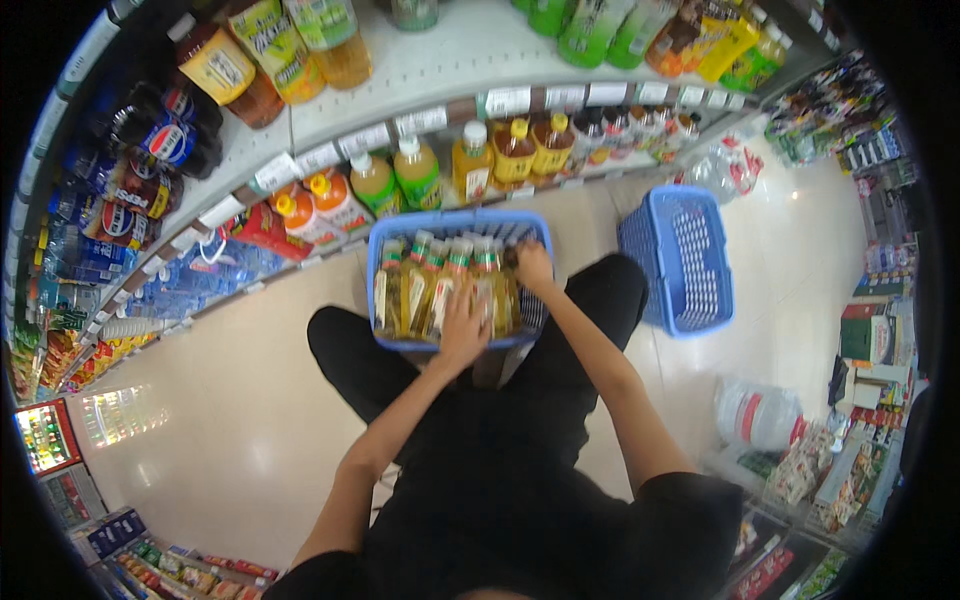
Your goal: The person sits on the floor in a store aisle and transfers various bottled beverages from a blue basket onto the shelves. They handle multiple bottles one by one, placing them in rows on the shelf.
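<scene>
A blue plastic shopping basket stands between my knees, against the lower drink shelf. Several bottles of pale yellow drink, with white caps and green neck bands, lie side by side in it. My left hand rests with spread fingers on top of the bottles near the basket's front. My right hand is at the basket's right side, its fingers curled near a dark thing beside the bottle necks; whether it grips this is hidden.
An empty blue basket stands on the floor to the right. Shelves of bottled drinks curve across the front and left. A large clear water bottle and wrapped clear bottles are on the right. A goods display lines the far right.
</scene>
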`<state>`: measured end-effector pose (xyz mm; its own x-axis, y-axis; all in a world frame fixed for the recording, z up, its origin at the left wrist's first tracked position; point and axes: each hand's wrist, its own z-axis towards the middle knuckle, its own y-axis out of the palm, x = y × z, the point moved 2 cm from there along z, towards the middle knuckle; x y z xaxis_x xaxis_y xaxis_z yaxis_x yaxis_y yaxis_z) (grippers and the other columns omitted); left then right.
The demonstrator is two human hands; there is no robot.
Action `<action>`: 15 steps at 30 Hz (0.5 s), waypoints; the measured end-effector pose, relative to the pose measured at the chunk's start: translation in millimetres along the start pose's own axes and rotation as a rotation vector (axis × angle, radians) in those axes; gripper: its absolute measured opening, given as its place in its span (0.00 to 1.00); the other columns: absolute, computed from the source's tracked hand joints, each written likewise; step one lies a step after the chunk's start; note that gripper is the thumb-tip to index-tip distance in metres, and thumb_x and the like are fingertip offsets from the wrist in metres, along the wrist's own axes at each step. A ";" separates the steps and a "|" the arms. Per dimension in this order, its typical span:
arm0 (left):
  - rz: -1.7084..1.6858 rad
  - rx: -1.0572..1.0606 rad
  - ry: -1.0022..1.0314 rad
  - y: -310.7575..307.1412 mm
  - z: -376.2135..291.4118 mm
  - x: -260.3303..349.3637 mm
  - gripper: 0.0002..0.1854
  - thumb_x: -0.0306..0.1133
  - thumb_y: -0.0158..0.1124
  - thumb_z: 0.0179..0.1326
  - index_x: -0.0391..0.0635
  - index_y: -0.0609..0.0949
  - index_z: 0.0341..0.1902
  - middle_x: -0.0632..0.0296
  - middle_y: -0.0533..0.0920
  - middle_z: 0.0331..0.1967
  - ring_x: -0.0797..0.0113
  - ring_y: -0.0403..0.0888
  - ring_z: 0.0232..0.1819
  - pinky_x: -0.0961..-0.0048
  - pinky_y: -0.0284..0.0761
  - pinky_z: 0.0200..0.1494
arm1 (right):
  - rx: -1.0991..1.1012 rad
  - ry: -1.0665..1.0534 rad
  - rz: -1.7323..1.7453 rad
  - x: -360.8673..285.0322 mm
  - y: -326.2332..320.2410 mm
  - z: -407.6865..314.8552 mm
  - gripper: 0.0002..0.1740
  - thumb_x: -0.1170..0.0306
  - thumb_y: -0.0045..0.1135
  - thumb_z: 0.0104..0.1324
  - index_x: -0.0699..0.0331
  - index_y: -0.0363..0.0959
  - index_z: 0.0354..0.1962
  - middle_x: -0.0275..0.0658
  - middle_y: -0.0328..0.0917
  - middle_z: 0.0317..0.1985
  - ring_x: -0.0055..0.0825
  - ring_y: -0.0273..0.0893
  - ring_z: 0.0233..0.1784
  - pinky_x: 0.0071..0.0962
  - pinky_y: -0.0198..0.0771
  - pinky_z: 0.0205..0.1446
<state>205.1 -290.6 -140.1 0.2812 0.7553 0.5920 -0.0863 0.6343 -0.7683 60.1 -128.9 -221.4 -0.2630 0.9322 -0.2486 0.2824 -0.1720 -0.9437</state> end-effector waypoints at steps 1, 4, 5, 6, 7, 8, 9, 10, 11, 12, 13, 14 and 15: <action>-0.056 -0.057 0.015 6.0 -0.2 6.5 0.26 0.27 0.63 0.52 0.42 0.75 0.57 0.43 0.57 0.69 0.37 0.49 0.72 0.48 0.54 0.69 | 0.025 -0.165 -0.186 21.3 19.6 10.6 0.23 0.72 0.50 0.57 0.59 0.73 0.52 0.47 0.73 0.55 0.45 0.70 0.58 0.44 0.64 0.61; -0.071 -0.071 0.011 15.6 -0.7 16.7 0.21 0.27 0.62 0.54 0.43 0.77 0.54 0.46 0.62 0.66 0.41 0.52 0.72 0.49 0.55 0.69 | -0.177 -0.415 -0.560 41.7 67.2 30.6 0.24 0.60 0.52 0.63 0.58 0.72 0.56 0.39 0.70 0.60 0.43 0.60 0.68 0.57 0.38 0.74; -0.076 -0.058 0.016 11.7 3.4 21.7 0.20 0.27 0.61 0.55 0.42 0.77 0.53 0.47 0.63 0.65 0.41 0.53 0.71 0.50 0.55 0.69 | -0.205 -0.361 -0.544 42.8 80.7 38.0 0.26 0.57 0.53 0.62 0.58 0.72 0.56 0.37 0.70 0.61 0.42 0.60 0.69 0.59 0.33 0.74; -0.067 -0.058 0.001 14.0 2.1 18.1 0.20 0.28 0.62 0.55 0.42 0.77 0.53 0.47 0.63 0.65 0.41 0.53 0.70 0.51 0.56 0.68 | -0.239 -0.311 -0.525 39.0 90.1 46.9 0.28 0.54 0.55 0.62 0.58 0.72 0.56 0.35 0.70 0.61 0.42 0.60 0.69 0.60 0.29 0.74; -0.050 -0.050 -0.025 16.8 1.7 11.1 0.20 0.28 0.62 0.55 0.42 0.77 0.53 0.47 0.63 0.65 0.41 0.54 0.70 0.51 0.57 0.68 | -0.331 -0.365 -0.586 27.5 79.1 55.7 0.30 0.52 0.60 0.58 0.57 0.73 0.55 0.36 0.70 0.61 0.41 0.62 0.68 0.59 0.35 0.74; -0.034 -0.062 -0.040 21.7 6.2 3.2 0.20 0.29 0.62 0.55 0.42 0.76 0.53 0.47 0.64 0.64 0.41 0.54 0.70 0.51 0.58 0.68 | -0.425 -0.415 -0.649 18.7 66.9 62.2 0.33 0.50 0.64 0.54 0.56 0.74 0.55 0.37 0.71 0.60 0.41 0.64 0.66 0.57 0.40 0.73; -0.023 -0.077 -0.067 27.9 4.6 -5.7 0.20 0.29 0.63 0.55 0.42 0.76 0.53 0.47 0.64 0.64 0.41 0.55 0.69 0.51 0.58 0.67 | -0.529 -0.468 -0.712 9.2 59.0 61.5 0.36 0.48 0.68 0.50 0.55 0.74 0.54 0.38 0.71 0.60 0.40 0.65 0.65 0.56 0.46 0.72; -0.012 -0.108 -0.078 28.6 7.5 -8.3 0.20 0.30 0.63 0.55 0.41 0.76 0.53 0.47 0.65 0.63 0.42 0.55 0.69 0.51 0.58 0.67 | -0.547 -0.495 -0.660 7.2 51.8 59.6 0.37 0.48 0.69 0.48 0.57 0.74 0.53 0.39 0.72 0.57 0.41 0.67 0.63 0.53 0.50 0.69; -0.016 -0.086 -0.066 29.0 11.2 -9.8 0.21 0.30 0.63 0.55 0.41 0.76 0.54 0.48 0.65 0.63 0.42 0.55 0.69 0.51 0.58 0.67 | -0.565 -0.523 -0.607 6.2 43.9 58.0 0.38 0.48 0.70 0.46 0.58 0.74 0.53 0.41 0.74 0.55 0.41 0.68 0.62 0.50 0.54 0.66; -0.026 -0.064 -0.049 30.1 20.0 -8.1 0.21 0.30 0.63 0.55 0.41 0.76 0.54 0.48 0.65 0.63 0.42 0.55 0.69 0.51 0.59 0.67 | -0.583 -0.545 -0.559 10.3 33.3 57.1 0.40 0.47 0.71 0.45 0.60 0.74 0.52 0.42 0.75 0.53 0.42 0.70 0.60 0.47 0.59 0.64; -0.040 -0.036 -0.041 34.0 24.5 -7.3 0.21 0.30 0.63 0.55 0.41 0.76 0.54 0.48 0.66 0.62 0.42 0.56 0.69 0.51 0.59 0.67 | -0.608 -0.574 -0.518 16.3 25.3 55.2 0.41 0.47 0.72 0.43 0.61 0.74 0.52 0.44 0.76 0.50 0.43 0.71 0.58 0.44 0.63 0.61; 0.000 -0.069 -0.052 40.0 26.6 -11.6 0.25 0.35 0.66 0.55 0.39 0.74 0.56 0.48 0.64 0.63 0.40 0.52 0.70 0.50 0.58 0.68 | -0.633 -0.604 -0.477 21.0 17.4 53.6 0.42 0.46 0.73 0.41 0.62 0.74 0.51 0.45 0.77 0.48 0.43 0.73 0.56 0.41 0.67 0.58; 0.046 -0.072 -0.040 40.2 28.6 -8.5 0.29 0.38 0.67 0.54 0.39 0.73 0.58 0.48 0.63 0.64 0.39 0.50 0.70 0.48 0.55 0.69 | -0.665 -0.632 -0.435 27.8 14.5 49.6 0.44 0.46 0.74 0.40 0.64 0.74 0.51 0.46 0.79 0.45 0.44 0.74 0.54 0.38 0.72 0.55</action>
<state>171.9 -266.8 -169.1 0.2400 0.7905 0.5634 -0.0286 0.5859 -0.8099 11.2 -121.3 -252.7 -0.8508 0.4991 -0.1643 0.4514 0.5340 -0.7149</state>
